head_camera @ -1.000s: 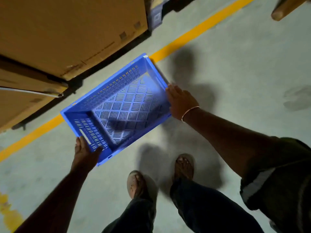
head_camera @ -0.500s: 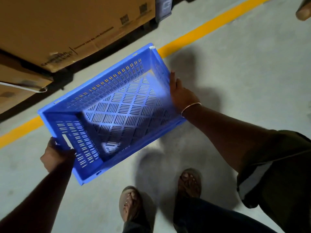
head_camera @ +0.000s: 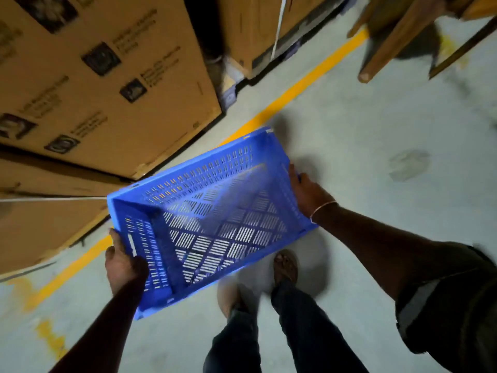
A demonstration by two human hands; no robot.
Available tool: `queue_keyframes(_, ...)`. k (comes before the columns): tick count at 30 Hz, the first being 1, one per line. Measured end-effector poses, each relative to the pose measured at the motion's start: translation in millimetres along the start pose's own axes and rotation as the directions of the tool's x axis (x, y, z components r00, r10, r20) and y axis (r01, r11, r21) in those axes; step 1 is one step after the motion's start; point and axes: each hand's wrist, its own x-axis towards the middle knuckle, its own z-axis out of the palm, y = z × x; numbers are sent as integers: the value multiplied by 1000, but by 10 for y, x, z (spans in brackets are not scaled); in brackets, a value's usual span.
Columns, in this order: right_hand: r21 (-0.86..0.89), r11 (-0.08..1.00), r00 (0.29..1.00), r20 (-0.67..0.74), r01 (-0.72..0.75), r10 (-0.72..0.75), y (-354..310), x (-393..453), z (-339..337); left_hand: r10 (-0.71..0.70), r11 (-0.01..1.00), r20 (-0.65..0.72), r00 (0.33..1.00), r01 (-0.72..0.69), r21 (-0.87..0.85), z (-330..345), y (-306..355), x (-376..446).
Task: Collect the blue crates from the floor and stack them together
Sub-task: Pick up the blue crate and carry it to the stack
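Grey concrete floor (head_camera: 376, 135) fills the only view, a downward look from a head-worn camera, with a yellow painted line (head_camera: 301, 88) running diagonally across it from lower left to upper right. Beyond the line, along the upper left, stand large brown cardboard cartons (head_camera: 107, 76) printed with dark square labels too blurred to read, and at the upper right are slanting wooden legs (head_camera: 390, 44) of some piece of furniture. One blue crate (head_camera: 209, 219), a slotted plastic box with an open top, is held clear of the floor in front of the person, tilted so its empty inside faces the camera. The left hand (head_camera: 122, 261) is closed around the near short end, fingers by the handle slot. The right hand (head_camera: 309, 193), with a thin bangle at the wrist, grips the rim of the opposite short end. Two sandalled feet and dark trouser legs show below the crate, blurred, which suggests walking. Counted: one crate, two hands, at least three cartons. No other blue crate and no stack appears anywhere in view, so the task seems to be at the carrying step: this crate is collected, but it is not yet set on another, and how many remain cannot be told.
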Motion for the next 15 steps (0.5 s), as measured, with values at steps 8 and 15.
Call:
queue_keyframes(8,-22,998,984,-166,-65,61,14,-1831,-1693,424,902,60,904,-428,58,-1782,815,-836)
queue_keyframes(15,112,972,888,-395,-207,235,-105,-3218,-1769,695,703,61,716,-695,150,-2500,1060,-1033)
